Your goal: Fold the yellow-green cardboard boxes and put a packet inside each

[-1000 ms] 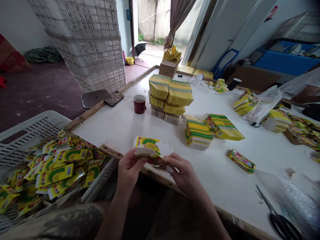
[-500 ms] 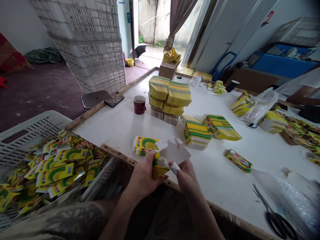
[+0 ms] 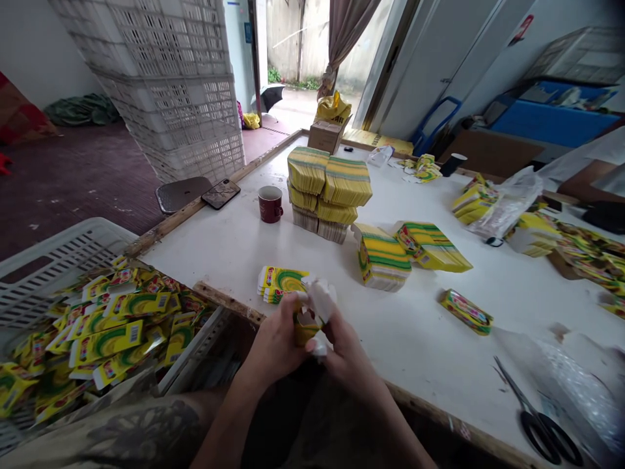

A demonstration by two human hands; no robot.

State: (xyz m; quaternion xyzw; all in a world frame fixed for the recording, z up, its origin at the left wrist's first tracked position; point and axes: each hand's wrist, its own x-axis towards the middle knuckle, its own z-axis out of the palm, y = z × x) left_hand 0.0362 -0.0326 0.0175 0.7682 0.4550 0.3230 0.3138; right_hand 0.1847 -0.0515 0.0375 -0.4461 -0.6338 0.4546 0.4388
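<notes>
My left hand (image 3: 279, 335) grips a small yellow cardboard carton (image 3: 306, 333) near the table's front edge, its fingers curled round the side. The carton's end is open towards me. My right hand (image 3: 344, 355) pinches a white cardboard flap (image 3: 321, 299) at the carton's top right; where flap and carton join is blurred. Something white, perhaps a wrap, covers my right thumb tip (image 3: 318, 349). Just beyond my hands lies a short stack of flat yellow-green cartons (image 3: 282, 281). To its right, bundles of folded cartons (image 3: 385, 257) stand on the white table (image 3: 219, 251).
A crate (image 3: 105, 234) heaped with yellow cartons sits at left. Tall carton stacks (image 3: 329, 185), a maroon mug (image 3: 270, 205) and a phone (image 3: 221, 193) are farther back. At right lie one carton (image 3: 467, 312), scissors (image 3: 532, 417) and plastic wrap (image 3: 561, 371). Another person's arm (image 3: 581, 172) shows far right.
My right hand has moved left and closer to my left hand, bringing the white flap up over the carton. The flap was spread out to the right before.
</notes>
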